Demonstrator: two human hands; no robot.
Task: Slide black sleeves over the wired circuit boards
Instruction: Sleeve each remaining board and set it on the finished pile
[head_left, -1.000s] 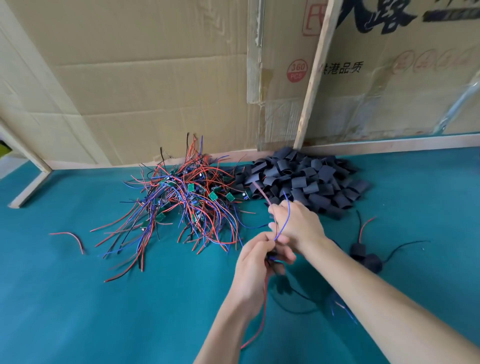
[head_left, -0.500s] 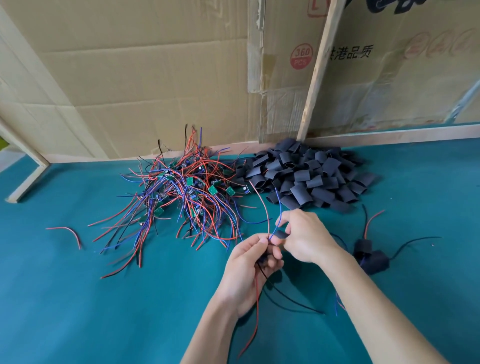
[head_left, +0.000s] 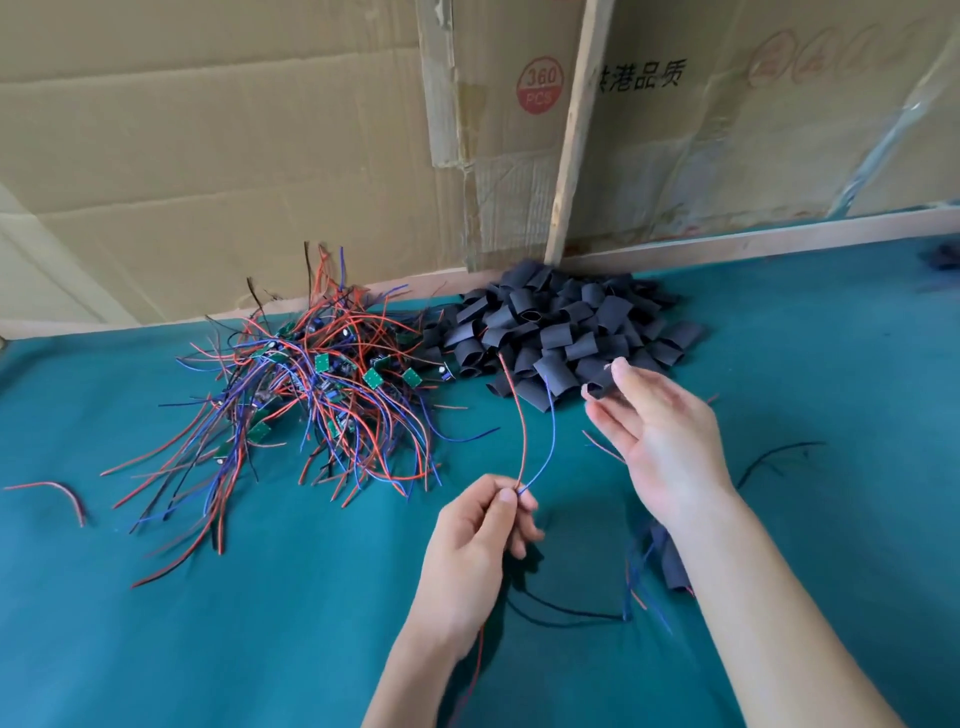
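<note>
My left hand (head_left: 483, 535) pinches a red and a blue wire (head_left: 522, 441) that rise up from its fingertips; their circuit board is hidden in the hand, and another red wire hangs below the wrist. My right hand (head_left: 660, 441) reaches to the near edge of the black sleeve pile (head_left: 561, 332), where thumb and forefinger pinch one black sleeve (head_left: 600, 387). A tangled heap of wired circuit boards (head_left: 322, 395) with small green boards lies to the left of the sleeves on the teal table (head_left: 208, 623).
Sleeved boards (head_left: 670, 561) with trailing wires lie under my right forearm. A loose red wire (head_left: 52, 491) lies far left and a black wire (head_left: 779, 452) on the right. A cardboard wall (head_left: 260, 156) and a wooden strip (head_left: 571, 130) close off the back.
My right hand has let go of the wires near my left hand and moved up and right to the sleeve pile. The left hand still holds the wires.
</note>
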